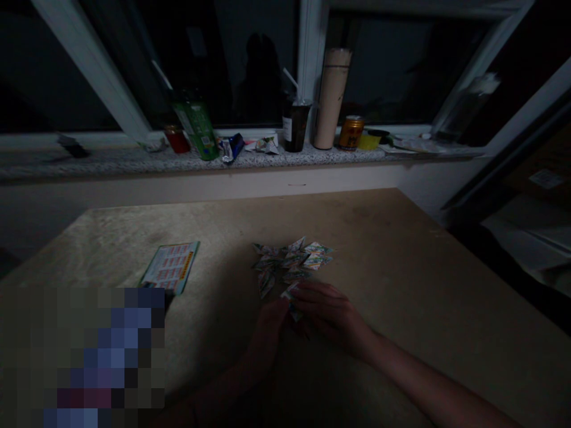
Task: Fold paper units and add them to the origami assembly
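Holding folded paper [293,310], hands [266,324] [330,306] sit well off table's far edge [223,203].

No text legible, card [172,266] with rows of red print too small to read, gold can [351,133] with blurred dark lettering

Open strip running along the table's [414,285] right edge, passable outside the right forearm. Second lane lying between far edge and folded paper pieces [294,258]; that cluster is blocking straight ahead of left hand [267,324] and right hand [332,309]. Toward the left edge, a printed card [172,264] is obstructing. Beyond the far edge, green bottle [200,132], cup [294,128] and tall flask [332,98] are crowding the sill [267,159]. Pixelation is hiding the near left corner.
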`<action>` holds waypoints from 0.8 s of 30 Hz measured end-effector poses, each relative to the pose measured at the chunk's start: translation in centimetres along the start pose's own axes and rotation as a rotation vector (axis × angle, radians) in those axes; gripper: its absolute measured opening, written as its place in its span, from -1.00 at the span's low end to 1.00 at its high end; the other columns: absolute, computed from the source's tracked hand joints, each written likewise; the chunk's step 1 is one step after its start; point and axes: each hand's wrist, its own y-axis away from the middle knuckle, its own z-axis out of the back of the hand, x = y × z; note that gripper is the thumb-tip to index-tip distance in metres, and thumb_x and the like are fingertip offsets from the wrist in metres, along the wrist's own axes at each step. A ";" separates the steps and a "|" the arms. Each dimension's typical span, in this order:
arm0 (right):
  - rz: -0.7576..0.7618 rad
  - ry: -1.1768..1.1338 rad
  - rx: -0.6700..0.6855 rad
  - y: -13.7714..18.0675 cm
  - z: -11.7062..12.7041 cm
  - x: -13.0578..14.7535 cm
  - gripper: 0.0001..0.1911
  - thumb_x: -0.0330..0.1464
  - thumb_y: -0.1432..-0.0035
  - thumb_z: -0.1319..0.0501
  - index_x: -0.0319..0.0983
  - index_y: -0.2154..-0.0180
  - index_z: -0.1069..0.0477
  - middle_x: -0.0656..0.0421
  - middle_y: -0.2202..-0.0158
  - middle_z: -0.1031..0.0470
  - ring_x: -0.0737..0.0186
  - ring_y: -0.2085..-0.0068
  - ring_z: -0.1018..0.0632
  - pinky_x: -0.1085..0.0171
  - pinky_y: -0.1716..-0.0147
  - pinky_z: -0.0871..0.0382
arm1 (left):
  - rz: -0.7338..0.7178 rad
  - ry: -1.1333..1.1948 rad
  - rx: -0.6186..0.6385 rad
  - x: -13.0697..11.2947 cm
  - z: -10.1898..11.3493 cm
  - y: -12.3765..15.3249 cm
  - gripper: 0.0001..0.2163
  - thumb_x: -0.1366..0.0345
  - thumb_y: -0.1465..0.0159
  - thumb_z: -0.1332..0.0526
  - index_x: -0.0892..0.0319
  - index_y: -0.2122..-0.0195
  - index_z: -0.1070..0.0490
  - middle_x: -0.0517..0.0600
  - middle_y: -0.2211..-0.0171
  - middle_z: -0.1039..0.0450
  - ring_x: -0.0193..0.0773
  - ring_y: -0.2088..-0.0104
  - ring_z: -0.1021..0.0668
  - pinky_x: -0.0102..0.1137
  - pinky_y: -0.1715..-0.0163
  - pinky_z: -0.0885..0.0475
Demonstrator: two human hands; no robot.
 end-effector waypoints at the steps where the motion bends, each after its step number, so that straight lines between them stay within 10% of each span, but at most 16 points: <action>1: -0.004 0.000 0.019 0.0 0.0 0.0 -0.63 -0.45 -0.18 -0.07 -0.15 -0.04 -0.28 0.09 0.00 -0.42 0.19 -0.09 -0.33 0.13 -0.01 -0.26 | 0.010 -0.003 -0.030 -0.2 0.0 0.1 -0.55 0.05 -0.21 0.01 0.20 0.69 -0.39 -0.03 0.65 -0.46 -0.25 0.53 -0.48 -0.39 0.36 -0.37; 12: -0.402 -0.358 -0.212 -0.1 0.3 1.1 -0.65 -0.49 -0.16 -0.04 -0.16 0.02 -0.33 0.06 -0.01 -0.38 0.17 -0.04 -0.38 0.14 -0.01 -0.26 | 0.050 0.033 0.090 -1.8 -0.4 -0.2 -0.77 0.20 -0.17 -0.13 0.24 0.50 -0.43 -0.09 0.58 -0.49 -0.29 0.51 -0.49 -0.47 0.43 -0.35; 20: -0.750 -0.551 -0.139 -0.3 -0.5 0.0 -0.72 -0.22 -0.12 -0.12 -0.27 0.50 -0.39 0.24 0.61 -0.38 0.36 0.58 -0.39 0.41 0.62 -0.23 | 0.072 -0.044 0.171 -1.8 -0.4 0.1 -0.77 0.18 -0.15 -0.14 0.22 0.51 -0.43 -0.07 0.55 -0.52 -0.25 0.47 -0.52 -0.46 0.41 -0.36; 24: -0.775 -0.550 -0.161 -0.1 -0.6 0.1 -0.68 -0.17 -0.10 -0.14 -0.28 0.53 -0.38 0.25 0.62 -0.34 0.40 0.60 -0.33 0.43 0.63 -0.15 | 0.093 -0.082 0.152 -1.7 -0.4 -0.1 -0.77 0.15 -0.13 -0.16 0.23 0.50 -0.42 -0.09 0.59 -0.49 -0.26 0.50 -0.51 -0.47 0.44 -0.35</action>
